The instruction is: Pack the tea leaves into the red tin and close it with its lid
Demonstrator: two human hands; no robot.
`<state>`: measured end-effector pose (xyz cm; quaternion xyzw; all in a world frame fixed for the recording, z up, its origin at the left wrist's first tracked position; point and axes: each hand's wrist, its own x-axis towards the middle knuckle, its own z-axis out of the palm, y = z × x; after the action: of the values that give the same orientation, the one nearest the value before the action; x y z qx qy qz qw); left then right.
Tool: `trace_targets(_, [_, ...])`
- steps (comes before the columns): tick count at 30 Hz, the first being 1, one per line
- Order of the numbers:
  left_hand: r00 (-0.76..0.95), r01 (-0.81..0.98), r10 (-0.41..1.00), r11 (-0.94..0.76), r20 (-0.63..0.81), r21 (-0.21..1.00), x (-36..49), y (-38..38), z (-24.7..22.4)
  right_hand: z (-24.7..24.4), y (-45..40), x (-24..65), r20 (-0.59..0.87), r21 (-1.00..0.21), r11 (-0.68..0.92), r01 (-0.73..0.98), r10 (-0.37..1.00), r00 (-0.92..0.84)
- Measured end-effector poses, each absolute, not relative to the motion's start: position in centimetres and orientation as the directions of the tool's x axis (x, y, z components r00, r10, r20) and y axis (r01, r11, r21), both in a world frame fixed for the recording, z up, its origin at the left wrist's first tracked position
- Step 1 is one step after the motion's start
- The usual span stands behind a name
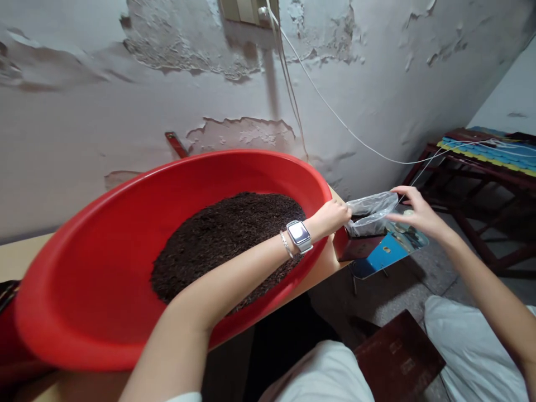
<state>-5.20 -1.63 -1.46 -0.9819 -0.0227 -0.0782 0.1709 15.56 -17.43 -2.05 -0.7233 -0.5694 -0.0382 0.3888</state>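
Note:
A clear plastic bag lines a dark red box at the table's right end, its mouth spread between my hands. My left hand, with a watch on the wrist, is closed on the bag's left edge. At the opposite edge, my right hand holds the film with thumb and fingers spread around it. Beside the box stands a big red plastic basin, tilted in view. Dark, dry shreds that look like loose tea leaves are heaped in it. My left forearm passes over the basin's near side.
The light wooden table carries the basin and box. A blue printed surface lies beyond its right end. Below is a dark red stool. A rack with blue and yellow sheets stands far right. Cables hang along the peeling wall.

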Motion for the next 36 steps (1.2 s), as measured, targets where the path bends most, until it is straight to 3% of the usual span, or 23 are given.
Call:
trace_targets(3, [0.982, 0.046, -0.022, -0.936, 0.187, -0.349, -5.7, -1.6, -1.2, -2.6, -18.2, 15.3, 0.458, -0.062, -0.02, 0.998, 0.888, 0.046])
trace_targets(5, [0.984, 0.039, -0.021, -0.944, 0.178, -0.328, -5.8, -1.4, -1.1, -3.0, -18.3, 15.8, 0.464, 0.084, -0.039, 0.996, 0.886, -0.004])
trace_targets(7, [0.986, 0.079, 0.033, -0.955, 0.162, -0.285, -5.8, -0.9, -1.0, -3.4, -18.3, 16.6, 0.512, 0.076, -0.081, 0.994, 0.858, 0.031])
trace_targets(10, [0.978, 0.155, 0.115, -0.957, 0.172, -0.245, -5.7, -0.4, -1.0, -3.7, -18.1, 17.8, 0.58, -0.138, -0.128, 0.982, 0.793, 0.185])
trace_targets(12, [0.975, 0.124, 0.073, -0.962, 0.212, -0.242, -5.5, -0.7, -1.2, -3.7, -17.7, 17.7, 0.589, -0.297, -0.135, 0.945, 0.753, 0.292])
trace_targets(14, [0.973, 0.049, -0.011, -0.966, 0.23, -0.253, -5.2, -1.4, -1.5, -3.4, -17.2, 16.8, 0.603, -0.347, -0.131, 0.929, 0.727, 0.328])
trace_targets(16, [0.98, 0.019, -0.033, -0.967, 0.196, -0.255, -4.7, -2.1, -1.5, -3.0, -16.6, 15.2, 0.62, -0.256, -0.123, 0.959, 0.74, 0.26])
trace_targets(19, [0.991, 0.053, 0.026, -0.976, 0.129, -0.21, -4.1, -2.1, -1.0, -2.6, -15.8, 12.6, 0.553, -0.021, -0.077, 0.997, 0.83, 0.076])
trace_targets(22, [0.992, 0.021, -0.004, -0.98, 0.124, -0.199, -4.3, -1.0, -0.3, -2.5, -15.4, 11.3, 0.45, 0.068, -0.044, 0.997, 0.893, 0.009])
trace_targets(25, [0.984, 0.07, 0.029, -0.969, 0.176, -0.235, -5.2, 0.3, -0.2, -2.3, -15.8, 12.0, 0.484, -0.035, -0.083, 0.996, 0.87, 0.089])
trace_targets(28, [0.957, 0.228, 0.198, -0.966, 0.212, -0.126, -6.0, 0.9, -0.4, -2.1, -16.1, 14.5, 0.56, -0.288, -0.154, 0.945, 0.773, 0.297])
trace_targets(30, [0.937, 0.276, 0.288, -0.957, 0.196, 0.085, -5.9, 1.2, -0.5, -2.1, -15.7, 16.5, 0.517, -0.47, -0.247, 0.847, 0.701, 0.491])
trace_targets(32, [0.937, 0.259, 0.324, -0.894, 0.129, 0.366, -5.3, 1.4, -0.3, -2.1, -14.8, 18.4, 0.355, -0.612, -0.328, 0.72, 0.699, 0.621])
trace_targets(34, [0.931, 0.257, 0.36, -0.76, 0.057, 0.596, -4.3, 1.6, 0.1, -1.9, -13.7, 19.6, 0.145, -0.684, -0.371, 0.629, 0.775, 0.615])
trace_targets(36, [0.904, 0.319, 0.428, -0.656, -0.01, 0.684, -3.2, 1.7, 0.4, -1.4, -12.6, 20.0, 0.0, -0.695, -0.376, 0.613, 0.852, 0.523])
